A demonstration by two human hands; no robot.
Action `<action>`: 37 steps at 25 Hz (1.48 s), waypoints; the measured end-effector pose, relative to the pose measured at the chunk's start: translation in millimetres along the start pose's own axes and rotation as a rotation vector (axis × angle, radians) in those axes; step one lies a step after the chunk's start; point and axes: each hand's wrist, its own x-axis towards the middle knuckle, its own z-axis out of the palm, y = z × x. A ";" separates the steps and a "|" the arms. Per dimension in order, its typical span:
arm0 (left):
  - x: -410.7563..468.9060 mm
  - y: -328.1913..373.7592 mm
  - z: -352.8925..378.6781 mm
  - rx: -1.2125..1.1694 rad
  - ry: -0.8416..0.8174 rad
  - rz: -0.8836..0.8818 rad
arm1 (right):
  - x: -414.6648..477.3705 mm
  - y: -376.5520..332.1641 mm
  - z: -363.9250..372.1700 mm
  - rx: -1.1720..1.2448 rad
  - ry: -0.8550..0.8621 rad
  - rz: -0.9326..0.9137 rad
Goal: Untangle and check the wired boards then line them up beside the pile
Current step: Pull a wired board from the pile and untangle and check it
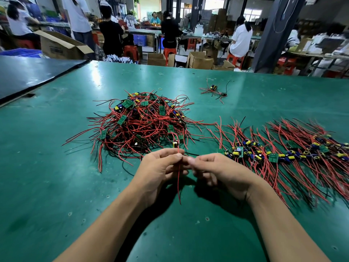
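Tangled pile (143, 120) of wired boards on the green table (47, 176). My left hand (160, 171) pinches one board's red wire (178, 182), capacitor upward. My right hand (217, 173), blurred, apparently grips the same piece. Aligned row (283, 152) lies at right.

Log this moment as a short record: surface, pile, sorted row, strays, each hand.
surface: green table mat
pile: tangled wired boards, centre
sorted row: boards laid side by side, right of the pile
strays: small wired cluster, far side
left hand: pinching a red wire below a capacitor
right hand: fingertips meeting the left's; what it grips is unclear
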 end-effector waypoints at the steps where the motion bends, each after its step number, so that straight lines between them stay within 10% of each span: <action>1: -1.1 -0.5 0.9 0.027 -0.025 -0.003 | 1.8 -1.1 -0.9 0.058 0.103 0.005; 8: -13.8 -7.9 10.1 0.188 -0.295 -0.103 | 8.6 -0.9 8.0 0.152 0.236 -0.072; 20: -7.4 -4.4 11.3 -0.005 -0.153 -0.062 | 12.0 -5.6 12.3 0.591 0.078 -0.185; 37: 0.1 2.3 1.7 -0.007 -0.078 -0.041 | 9.8 6.6 15.1 0.222 -0.157 -0.259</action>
